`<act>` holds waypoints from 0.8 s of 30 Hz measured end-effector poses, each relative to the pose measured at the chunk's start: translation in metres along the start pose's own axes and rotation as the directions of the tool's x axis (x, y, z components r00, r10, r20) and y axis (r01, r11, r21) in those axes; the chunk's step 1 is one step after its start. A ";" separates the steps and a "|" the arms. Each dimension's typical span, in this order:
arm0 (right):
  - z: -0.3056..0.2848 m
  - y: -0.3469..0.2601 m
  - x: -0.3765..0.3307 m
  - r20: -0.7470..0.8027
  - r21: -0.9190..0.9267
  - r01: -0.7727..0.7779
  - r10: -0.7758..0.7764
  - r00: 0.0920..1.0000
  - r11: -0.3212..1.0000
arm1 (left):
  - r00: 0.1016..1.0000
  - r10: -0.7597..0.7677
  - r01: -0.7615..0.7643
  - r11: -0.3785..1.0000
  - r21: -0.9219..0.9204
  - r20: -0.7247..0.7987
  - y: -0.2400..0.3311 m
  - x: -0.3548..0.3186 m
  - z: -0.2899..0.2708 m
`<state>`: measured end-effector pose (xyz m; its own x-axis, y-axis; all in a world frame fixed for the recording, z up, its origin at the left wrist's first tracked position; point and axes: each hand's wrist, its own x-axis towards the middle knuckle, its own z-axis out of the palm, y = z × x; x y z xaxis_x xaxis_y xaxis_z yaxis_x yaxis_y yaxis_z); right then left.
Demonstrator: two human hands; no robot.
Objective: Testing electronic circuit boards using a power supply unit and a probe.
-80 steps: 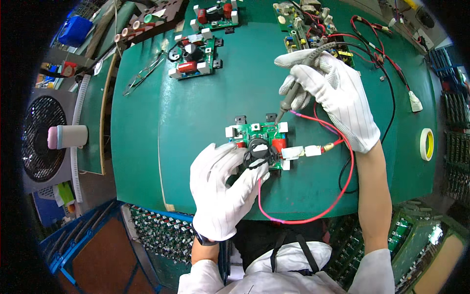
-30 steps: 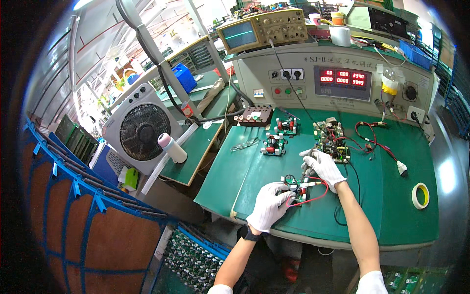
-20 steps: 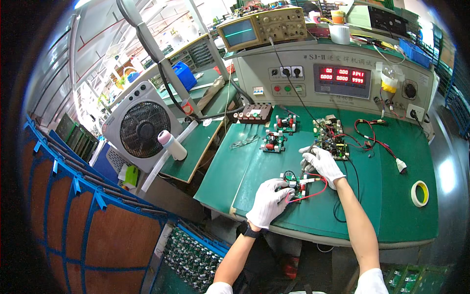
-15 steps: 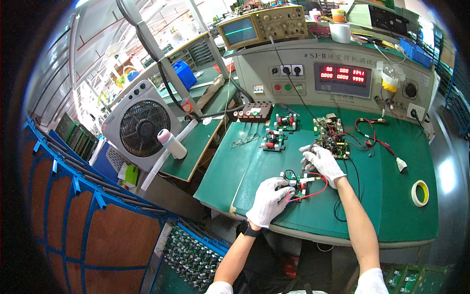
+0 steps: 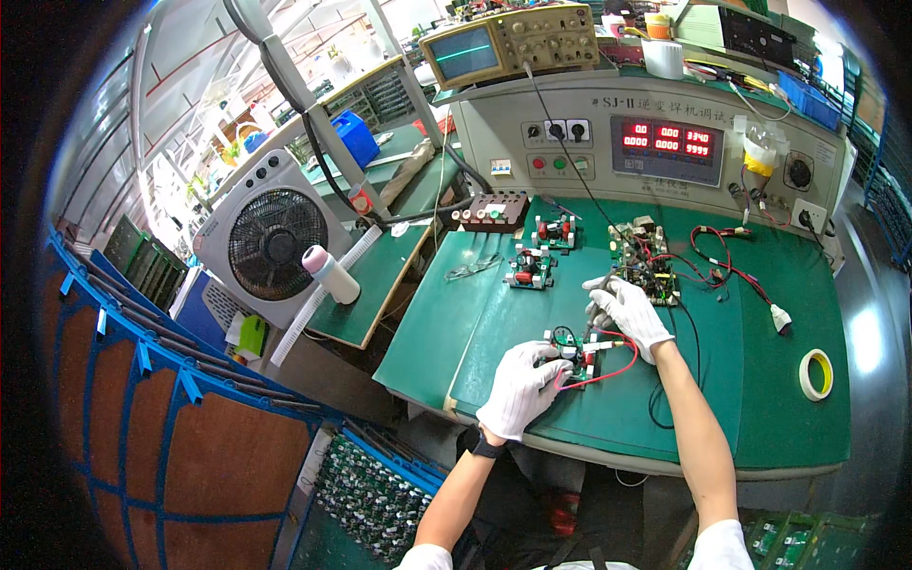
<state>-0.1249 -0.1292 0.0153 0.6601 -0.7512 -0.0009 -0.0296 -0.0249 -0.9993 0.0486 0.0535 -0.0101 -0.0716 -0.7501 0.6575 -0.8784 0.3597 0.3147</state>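
Observation:
My left hand, in a white glove, grips the near left side of a small green circuit board with red and white parts. Its fingers cover part of that board. A red wire loops from beside the left fingertips round to the board's far right side. My right hand, also gloved, is closed round a slim dark probe that points down at the board's far edge. Whether its tip touches the board is too small to tell. Beyond the right hand lies a larger circuit board with several wires.
Two similar small boards lie farther left, near a clear plastic bag. A tape roll and a red cable with a white plug lie right. Behind stand an oscilloscope and a test panel; a fan stands left.
Both hands stay at the small board with hardly any movement, the probe still in the right one. The whole view has shifted very slightly.

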 end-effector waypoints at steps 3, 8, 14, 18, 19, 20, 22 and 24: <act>0.002 0.000 0.001 0.004 -0.009 -0.008 0.008 1.000 1.000 | 1.000 0.008 -0.008 1.000 0.012 -0.013 0.001 0.000 -0.002; 0.001 0.003 0.002 0.011 -0.009 0.014 -0.014 1.000 1.000 | 1.000 0.007 -0.007 1.000 0.003 -0.009 0.000 0.000 -0.001; 0.000 0.005 0.003 0.005 -0.018 0.016 -0.016 1.000 1.000 | 1.000 -0.002 0.002 1.000 0.011 -0.004 0.000 0.000 0.001; -0.001 0.006 0.005 0.010 -0.019 0.016 -0.016 1.000 1.000 | 1.000 -0.002 0.002 1.000 0.006 0.000 -0.003 0.000 0.001; 0.000 0.006 0.005 0.009 -0.016 0.016 -0.015 1.000 1.000 | 1.000 -0.003 0.003 1.000 0.006 0.000 -0.003 0.000 0.001; 0.000 0.005 0.005 0.009 -0.013 0.016 -0.016 1.000 1.000 | 1.000 -0.002 0.002 1.000 0.002 -0.005 -0.003 0.001 0.000; 0.000 0.005 0.006 0.009 -0.011 0.020 -0.020 1.000 1.000 | 1.000 -0.002 0.001 1.000 -0.004 -0.011 -0.003 0.002 0.001; -0.001 0.006 0.007 0.008 -0.010 0.025 -0.025 1.000 1.000 | 1.000 -0.004 0.004 1.000 -0.002 -0.003 -0.005 0.001 0.002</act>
<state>-0.1215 -0.1351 0.0099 0.6664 -0.7452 0.0241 -0.0203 -0.0504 -0.9985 0.0517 0.0495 -0.0124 -0.0669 -0.7501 0.6579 -0.8779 0.3576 0.3184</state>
